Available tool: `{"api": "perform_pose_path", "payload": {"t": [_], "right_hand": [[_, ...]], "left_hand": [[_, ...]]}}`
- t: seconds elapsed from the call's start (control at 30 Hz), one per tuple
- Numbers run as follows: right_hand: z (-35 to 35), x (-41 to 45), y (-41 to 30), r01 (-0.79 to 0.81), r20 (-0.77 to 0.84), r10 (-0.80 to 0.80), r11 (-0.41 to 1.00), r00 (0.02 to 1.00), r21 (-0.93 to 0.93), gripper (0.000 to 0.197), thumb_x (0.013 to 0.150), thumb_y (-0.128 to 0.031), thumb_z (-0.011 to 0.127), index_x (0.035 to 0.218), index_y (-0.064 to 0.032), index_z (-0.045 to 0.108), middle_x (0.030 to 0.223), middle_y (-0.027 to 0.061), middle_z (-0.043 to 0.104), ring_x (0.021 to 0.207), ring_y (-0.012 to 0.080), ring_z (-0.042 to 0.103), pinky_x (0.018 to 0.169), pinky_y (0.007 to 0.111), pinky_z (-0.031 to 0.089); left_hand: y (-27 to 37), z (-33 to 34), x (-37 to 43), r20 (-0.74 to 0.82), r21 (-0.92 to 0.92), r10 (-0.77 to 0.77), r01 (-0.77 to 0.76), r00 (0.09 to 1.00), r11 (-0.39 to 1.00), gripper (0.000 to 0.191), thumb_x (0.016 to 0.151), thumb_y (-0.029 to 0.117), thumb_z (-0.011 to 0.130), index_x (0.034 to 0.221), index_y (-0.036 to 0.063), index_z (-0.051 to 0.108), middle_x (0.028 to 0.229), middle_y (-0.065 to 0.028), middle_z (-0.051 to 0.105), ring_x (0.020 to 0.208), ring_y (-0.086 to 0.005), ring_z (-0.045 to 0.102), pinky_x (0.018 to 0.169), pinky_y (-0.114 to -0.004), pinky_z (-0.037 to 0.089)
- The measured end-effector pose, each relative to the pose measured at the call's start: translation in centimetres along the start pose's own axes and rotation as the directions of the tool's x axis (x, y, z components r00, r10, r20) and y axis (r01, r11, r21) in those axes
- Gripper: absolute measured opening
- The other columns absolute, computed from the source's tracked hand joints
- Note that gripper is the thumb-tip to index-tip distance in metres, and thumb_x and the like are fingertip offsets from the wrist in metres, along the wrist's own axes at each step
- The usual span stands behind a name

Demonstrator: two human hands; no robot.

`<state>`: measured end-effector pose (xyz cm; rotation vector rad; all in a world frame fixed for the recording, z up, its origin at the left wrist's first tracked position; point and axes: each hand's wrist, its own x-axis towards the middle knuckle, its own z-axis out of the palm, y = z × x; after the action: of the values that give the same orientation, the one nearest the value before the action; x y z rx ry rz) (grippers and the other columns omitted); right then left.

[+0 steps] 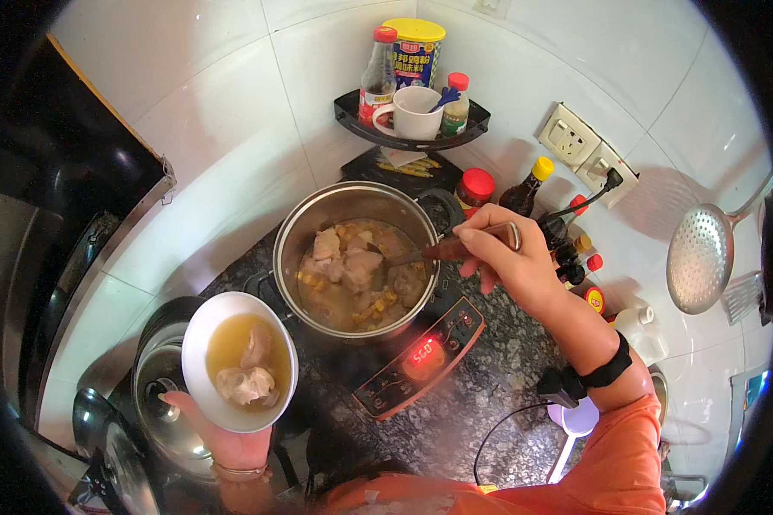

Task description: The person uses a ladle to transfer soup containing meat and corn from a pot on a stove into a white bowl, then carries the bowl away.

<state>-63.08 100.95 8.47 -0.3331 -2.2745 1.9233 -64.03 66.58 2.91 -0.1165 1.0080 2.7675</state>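
Observation:
My left hand [229, 431] supports a white bowl [193, 360] from beneath, to the left of the pot. Inside the bowl are yellowish broth [222, 335] and pieces of meat [248, 386]. My right hand [505, 257] grips the brown handle of a ladle [451, 250]; its head is partly sunk in the soup and hidden. A stainless steel pot [282, 290] with dark side handles stands on an induction cooker [386, 380] whose red display is lit. Chunks of meat [361, 267] and yellow bits lie in the pot's broth.
A corner shelf [412, 143] holds a white mug [419, 119] and seasoning containers. Several bottles line the wall, including a yellow-capped one [522, 193]. A plug [612, 179] sits in the wall socket. A skimmer [699, 257] hangs at right. A glass lid [174, 405] lies beneath the bowl.

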Motion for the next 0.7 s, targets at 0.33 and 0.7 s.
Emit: {"api": "perform_pose_path", "payload": {"t": [0.33, 0.7], "right_hand": [[-0.3, -1.9, -0.3, 0.174, 0.049, -0.169, 0.977, 0.984, -0.127, 0.016, 0.087, -0.013, 0.064, 0.095, 0.0016, 0.061, 0.07, 0.0029, 0.059, 0.057, 0.007, 0.056, 0.048, 0.023, 0.043], [-0.9, -2.2, -0.4, 0.196, -0.001, -0.199, 0.969, 0.98, -0.147, 0.015, 0.088, -0.012, 0.063, 0.096, 0.0013, 0.061, 0.07, 0.0025, 0.059, 0.055, 0.0067, 0.054, 0.047, 0.024, 0.041]], "left_hand": [[-0.1, -0.2, 0.3, 0.04, -0.017, 0.009, -0.009, 0.999, 1.0, 0.081, 0.085, 0.071, 0.036, 0.138, 0.0099, 0.039, 0.139, -0.0085, 0.045, 0.127, -0.0271, 0.044, 0.106, -0.043, 0.037], [-0.5, 0.0, 0.7, 0.081, -0.009, 0.003, -0.002, 0.997, 1.0, 0.08, 0.086, 0.069, 0.037, 0.139, 0.0092, 0.037, 0.14, -0.0085, 0.043, 0.128, -0.0269, 0.042, 0.107, -0.043, 0.034]]}}
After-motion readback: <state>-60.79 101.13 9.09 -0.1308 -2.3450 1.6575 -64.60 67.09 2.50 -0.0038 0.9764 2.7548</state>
